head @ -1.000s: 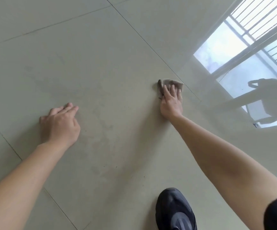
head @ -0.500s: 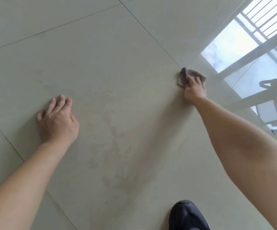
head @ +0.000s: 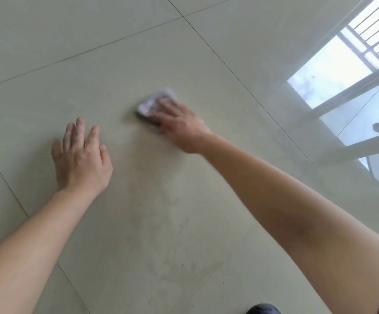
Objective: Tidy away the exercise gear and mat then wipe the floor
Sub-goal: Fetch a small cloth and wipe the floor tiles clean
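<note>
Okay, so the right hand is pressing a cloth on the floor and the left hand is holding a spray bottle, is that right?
Not quite. The right hand does press the cloth on the floor, but the left hand holds no bottle: it rests flat on the floor, fingers spread. The head view shows it.

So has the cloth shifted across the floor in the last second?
Yes. The cloth under the right hand has swept left, away from the diagonal grout line and toward the left hand.
</note>
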Demonstrator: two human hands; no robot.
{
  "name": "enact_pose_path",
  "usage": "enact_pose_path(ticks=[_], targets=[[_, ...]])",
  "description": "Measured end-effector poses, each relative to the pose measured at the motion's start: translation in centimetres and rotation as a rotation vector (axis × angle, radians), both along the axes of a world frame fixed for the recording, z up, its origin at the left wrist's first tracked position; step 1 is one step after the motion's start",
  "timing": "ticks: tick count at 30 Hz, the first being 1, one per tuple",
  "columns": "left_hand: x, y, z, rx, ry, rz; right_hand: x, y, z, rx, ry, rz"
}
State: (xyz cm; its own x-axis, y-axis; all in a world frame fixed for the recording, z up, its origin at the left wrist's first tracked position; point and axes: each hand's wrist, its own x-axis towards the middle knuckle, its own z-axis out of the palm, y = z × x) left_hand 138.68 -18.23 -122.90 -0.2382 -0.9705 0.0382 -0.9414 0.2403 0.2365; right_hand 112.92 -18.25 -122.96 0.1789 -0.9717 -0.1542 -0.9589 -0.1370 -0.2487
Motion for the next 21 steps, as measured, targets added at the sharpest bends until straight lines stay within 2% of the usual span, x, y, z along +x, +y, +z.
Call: enact_pose_path(ticks=[4,6,8,9,11,14,16,19,21], targets=[[-0.5,-2.5,-0.2,0.102,-0.075,0.003,-13.5,0.7,0.2,0.051,0.055,-0.719],[-1.0,-3.9,-0.5,0.124,-0.089,0.019,-16.9,1.1,0.3,0.118,0.077,-0.925],[-1.6,-5.2,-0.9,0.174,-0.086,0.056,-16.2,-0.6,0.2,0.130,0.072,-1.011],[-1.9,-5.7,-1.1,0.200,-0.073,0.075,-14.6,-2.0,0.1,0.112,0.072,-0.999],[-2.5,-6.0,-1.6,0.216,-0.061,0.099,-9.7,-5.4,0.1,0.055,0.047,-0.809],[-2.7,-5.5,-2.7,0.130,-0.084,0.093,0.4,-9.7,0.4,0.002,-0.015,-0.328],[-2.7,-5.3,-3.0,0.083,-0.067,0.097,5.9,-11.1,0.5,0.027,0.026,-0.040],[-2.8,-5.3,-3.0,0.073,-0.077,0.097,6.0,-12.6,-0.1,0.017,0.028,0.189],[-2.8,-5.3,-2.9,0.062,-0.079,0.101,1.4,-13.5,-0.5,-0.082,0.001,0.132]])
